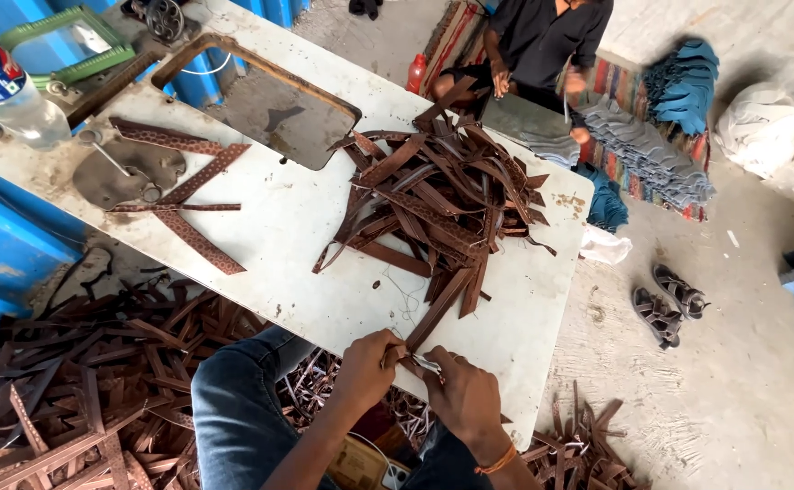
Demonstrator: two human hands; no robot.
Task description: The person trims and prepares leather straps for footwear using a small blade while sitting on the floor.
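Your left hand (367, 365) is pinched shut on the near end of a brown leather strap (433, 313), at the table's front edge. Your right hand (463, 396) is closed around a small metal tool (426, 364) — looks like snips or a blade, too small to tell — with its tip right at the strap end, just beside your left fingertips.

To do this well, I'd say:
- keep the strap flat and taut against the white table (306, 227) edge, so the cut runs straight
- keep your left fingertips behind the tool tip, not ahead of it
- work only the free end; the far end lies against the strap pile (438, 195)

The strap itself: long, narrow, dark reddish-brown, running diagonally from your hands up toward the pile. Surface detail is too blurred to read here.

Around you: a few perforated strips (183, 195) lie apart to the left, offcuts (79, 381) cover the floor by your knee (233, 390), and another person (542, 45) sits beyond the table.
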